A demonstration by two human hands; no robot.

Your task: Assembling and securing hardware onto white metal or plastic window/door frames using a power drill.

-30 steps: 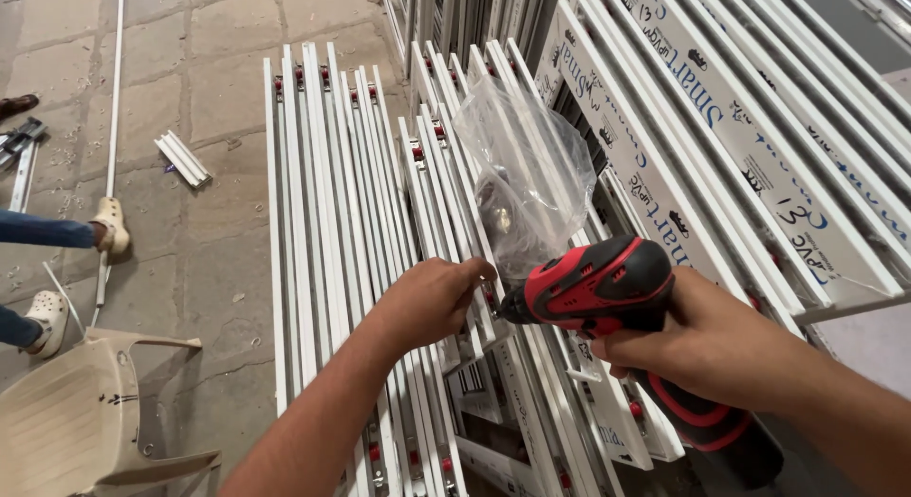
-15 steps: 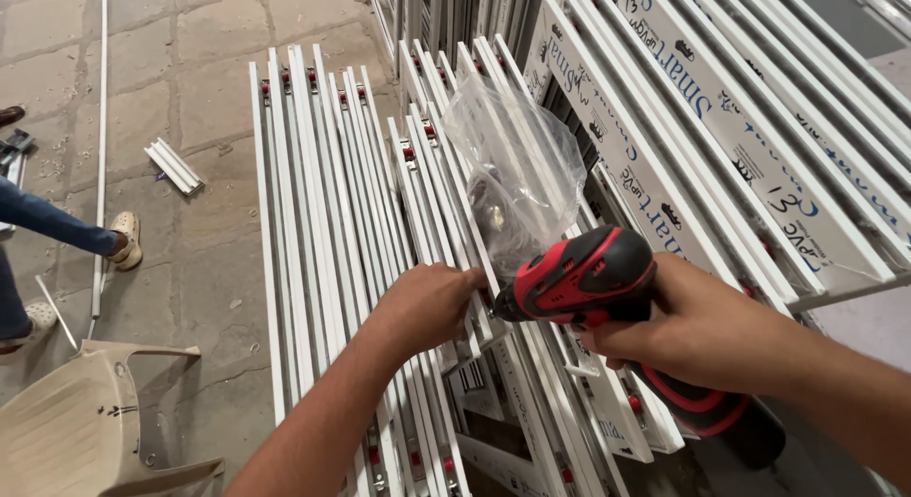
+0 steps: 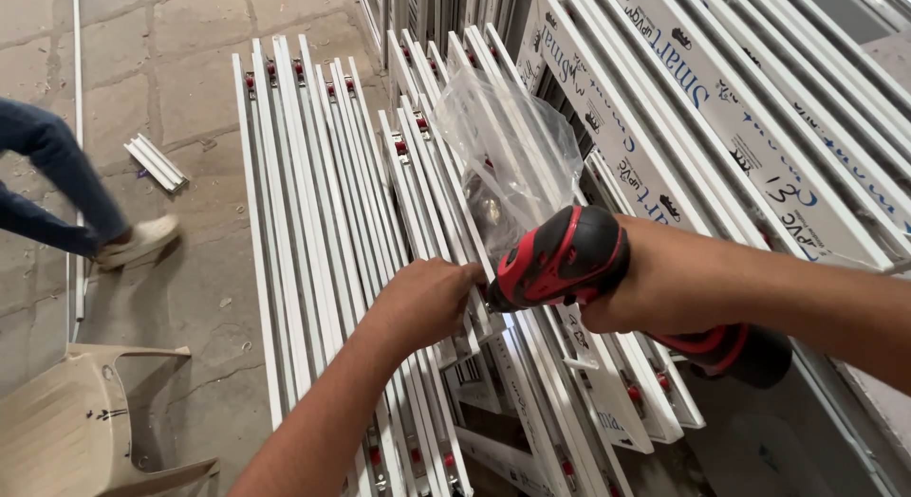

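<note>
- The red-and-black cordless drill (image 3: pixel 569 258) sits right at centre, its nose pointed left and pressed in against a white window profile (image 3: pixel 446 241) in the stack.
- The right hand (image 3: pixel 655 288) is wrapped tight around the drill's grip, fingers closed on it, with the black battery base (image 3: pixel 750 355) poking out below the wrist.
- The left hand (image 3: pixel 427 298) is down on the same profile just beside the drill's tip, fingers curled in as if pinching something small there. Whether it actually holds a screw, I cannot tell; the fingertips hide it.
- So the hands are close together, nearly touching at the drill's nose.
- Just above them, a clear plastic bag (image 3: pixel 508 156) lies crumpled on the profiles with small metal pieces inside, likely fasteners.
- Judging the step: this looks like driving a fastener into the profile, with the tip being lined up or just seated.
- The next move, as I read it, calls for a square, steady push along the drill's axis while the left fingers keep clear of the bit.
- Further out, more white profiles (image 3: pixel 304 222) fan across the concrete floor (image 3: pixel 190 99), red rollers showing at their ends.
- At far left, another person's leg and pale shoe (image 3: pixel 138 241); a beige plastic chair (image 3: pixel 76 431) at bottom left.
</note>
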